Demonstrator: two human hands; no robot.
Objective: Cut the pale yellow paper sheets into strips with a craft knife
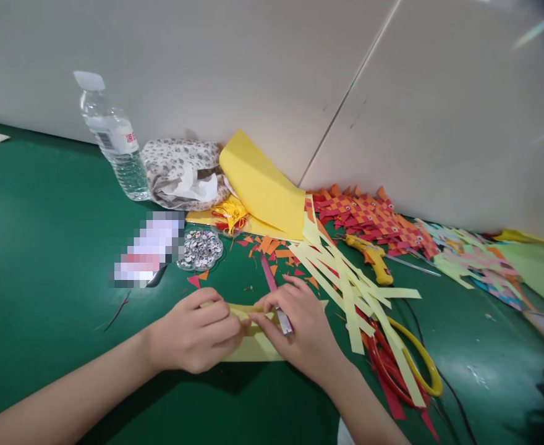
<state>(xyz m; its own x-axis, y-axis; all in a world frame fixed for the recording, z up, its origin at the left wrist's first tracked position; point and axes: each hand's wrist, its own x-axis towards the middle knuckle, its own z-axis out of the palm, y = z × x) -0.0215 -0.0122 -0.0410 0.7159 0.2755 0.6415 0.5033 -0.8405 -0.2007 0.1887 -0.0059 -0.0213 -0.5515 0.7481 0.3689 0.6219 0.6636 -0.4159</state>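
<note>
A sheet of pale yellow paper [256, 350] is between my hands, its upper edge curled over. My left hand [202, 334] is closed, its fingers bent round the paper's left part. With thumb and forefinger, my right hand [300, 321] pinches the paper further right. A slim pink tool with a silver end [270, 278] runs through the crook of my right thumb and forefinger; its exact kind is unclear. Small orange and red paper scraps [272, 247] are scattered just beyond my hands.
Yellow paper strips [346, 272] partly cover red-and-yellow-handled scissors [432, 371]. Behind lie a yellow glue gun [369, 256] and woven orange paper pieces [355, 213]. A water bottle [114, 142], tissue holder [174, 154], phone [149, 253], bag of googly eyes [200, 250] and yellow tassels [230, 215] stand left.
</note>
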